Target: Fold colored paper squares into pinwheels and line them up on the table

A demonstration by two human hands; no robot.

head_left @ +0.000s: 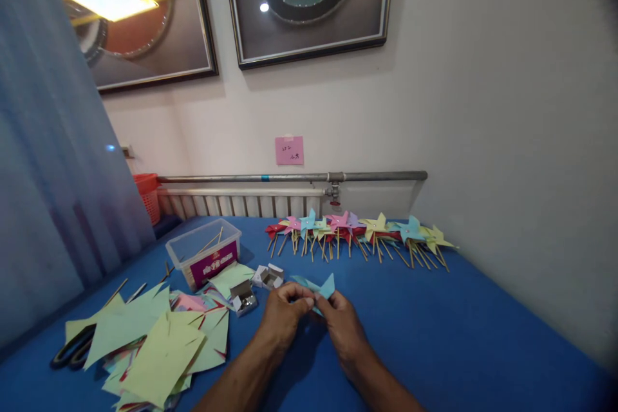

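Observation:
Between my two hands is a light blue paper pinwheel [326,287], its folded blades sticking up past my fingers. My left hand [286,313] pinches it from the left, thumb and fingertips at its middle. From the right, my right hand [342,324] grips it, the thumb close to the left thumb. Whether a pin is between the fingertips I cannot make out. Just left of my left hand stand two small open boxes: one holds shiny small metal pieces [247,302], the other is a white box [268,277].
Finished pinwheels on sticks [338,224] lie in a row at the back. A clear plastic tub [203,251] holds sticks. At left are a pile of cut paper squares [159,347] and black-handled scissors [72,351]. A blue curtain [58,141] hangs at the left edge.

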